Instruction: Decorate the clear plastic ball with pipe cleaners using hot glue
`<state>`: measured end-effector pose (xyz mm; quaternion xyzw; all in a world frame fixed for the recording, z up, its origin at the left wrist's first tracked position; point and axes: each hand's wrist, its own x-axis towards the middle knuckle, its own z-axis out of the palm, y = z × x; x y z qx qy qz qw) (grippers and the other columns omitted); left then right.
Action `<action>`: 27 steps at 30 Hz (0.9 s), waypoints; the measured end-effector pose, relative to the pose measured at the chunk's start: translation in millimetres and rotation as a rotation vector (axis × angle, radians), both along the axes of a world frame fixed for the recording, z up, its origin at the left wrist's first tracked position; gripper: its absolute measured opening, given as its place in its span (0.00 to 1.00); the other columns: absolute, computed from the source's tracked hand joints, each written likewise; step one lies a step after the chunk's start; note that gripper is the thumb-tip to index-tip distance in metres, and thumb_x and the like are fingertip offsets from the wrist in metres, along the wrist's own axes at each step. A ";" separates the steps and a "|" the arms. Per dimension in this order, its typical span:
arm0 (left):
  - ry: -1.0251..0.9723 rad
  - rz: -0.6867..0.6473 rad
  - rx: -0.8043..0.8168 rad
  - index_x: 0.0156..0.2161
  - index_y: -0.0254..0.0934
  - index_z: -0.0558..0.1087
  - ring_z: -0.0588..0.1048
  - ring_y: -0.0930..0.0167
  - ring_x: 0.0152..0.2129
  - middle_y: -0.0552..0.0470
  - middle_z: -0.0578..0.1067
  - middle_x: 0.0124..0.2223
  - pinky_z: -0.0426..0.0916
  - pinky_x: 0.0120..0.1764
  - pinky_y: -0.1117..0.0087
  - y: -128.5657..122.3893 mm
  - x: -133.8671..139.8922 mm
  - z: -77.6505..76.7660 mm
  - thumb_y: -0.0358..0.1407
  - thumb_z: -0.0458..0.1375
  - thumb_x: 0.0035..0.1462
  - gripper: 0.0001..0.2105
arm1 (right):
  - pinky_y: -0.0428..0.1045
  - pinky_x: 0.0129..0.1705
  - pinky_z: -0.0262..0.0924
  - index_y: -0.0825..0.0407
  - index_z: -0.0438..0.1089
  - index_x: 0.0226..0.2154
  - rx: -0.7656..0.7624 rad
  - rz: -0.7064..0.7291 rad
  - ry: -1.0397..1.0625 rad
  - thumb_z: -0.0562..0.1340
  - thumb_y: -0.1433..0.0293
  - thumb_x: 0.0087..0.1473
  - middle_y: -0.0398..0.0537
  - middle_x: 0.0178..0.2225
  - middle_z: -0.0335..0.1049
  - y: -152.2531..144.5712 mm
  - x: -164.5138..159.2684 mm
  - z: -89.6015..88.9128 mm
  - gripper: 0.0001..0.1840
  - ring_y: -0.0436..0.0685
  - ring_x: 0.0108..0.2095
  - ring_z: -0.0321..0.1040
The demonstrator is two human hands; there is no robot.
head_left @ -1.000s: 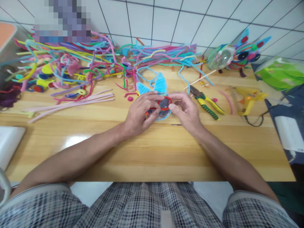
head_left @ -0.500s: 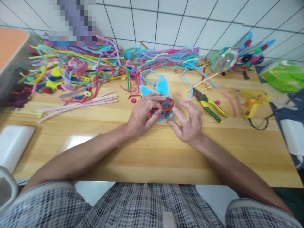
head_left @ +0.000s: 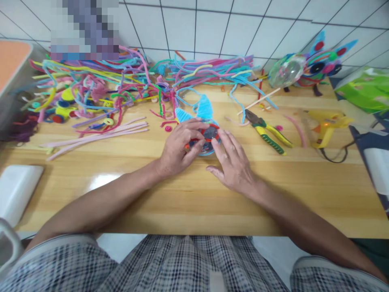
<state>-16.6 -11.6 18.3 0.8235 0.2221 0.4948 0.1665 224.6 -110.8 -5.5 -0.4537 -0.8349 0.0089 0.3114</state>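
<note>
In front of me on the wooden table is a clear round craft piece (head_left: 207, 151) with a blue rim and two blue pipe-cleaner ears (head_left: 205, 107). A red pipe-cleaner loop (head_left: 216, 129) lies against its face. My left hand (head_left: 179, 148) is closed, pinching the red loop at its left side, with the fingers covering part of the piece. My right hand (head_left: 233, 162) has its fingers stretched out, the fingertips at the loop's right edge and the thumb apart over the table.
Pipe cleaners (head_left: 212, 71) in many colours spread along the wall. To the right lie pliers (head_left: 267, 132), a wooden stick (head_left: 259, 101) and a yellow glue gun (head_left: 326, 127). A decorated bottle animal (head_left: 322, 67) stands at the back right. Pale pink stems (head_left: 100, 136) lie left.
My right hand has moved left and its fingers now reach the right side of the red loop. My left hand keeps its pinch. The view has shifted slightly.
</note>
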 end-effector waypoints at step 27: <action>-0.004 -0.024 -0.034 0.51 0.44 0.78 0.87 0.58 0.63 0.43 0.90 0.61 0.81 0.69 0.45 -1.9 -1.2 0.7 0.41 0.62 0.81 0.05 | 0.83 0.83 0.61 0.36 0.29 0.90 -0.011 -0.024 -0.003 0.73 0.61 0.74 0.63 0.90 0.44 -2.2 -10.1 2.4 0.64 0.82 0.87 0.54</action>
